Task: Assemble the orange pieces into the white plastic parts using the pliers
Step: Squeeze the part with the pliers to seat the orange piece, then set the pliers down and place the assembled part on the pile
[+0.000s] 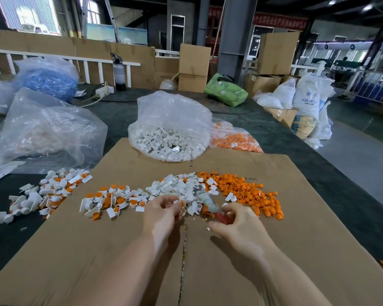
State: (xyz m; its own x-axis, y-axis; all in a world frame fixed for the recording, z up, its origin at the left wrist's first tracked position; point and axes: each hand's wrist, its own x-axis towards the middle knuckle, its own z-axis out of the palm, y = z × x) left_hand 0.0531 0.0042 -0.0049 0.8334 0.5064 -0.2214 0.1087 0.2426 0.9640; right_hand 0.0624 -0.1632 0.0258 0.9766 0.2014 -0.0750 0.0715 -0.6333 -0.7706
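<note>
Loose orange pieces lie heaped on the right of a flat cardboard sheet, beside a heap of white plastic parts. Assembled white-and-orange parts lie to the left. My left hand pinches a white part with an orange piece at its fingertips. My right hand grips the red handles of the pliers, whose blurred jaws point up-left into the white heap.
An open clear bag of white parts stands behind the heaps, with a bag of orange pieces to its right. More assembled parts spill off the cardboard at left. Crumpled clear bags lie left.
</note>
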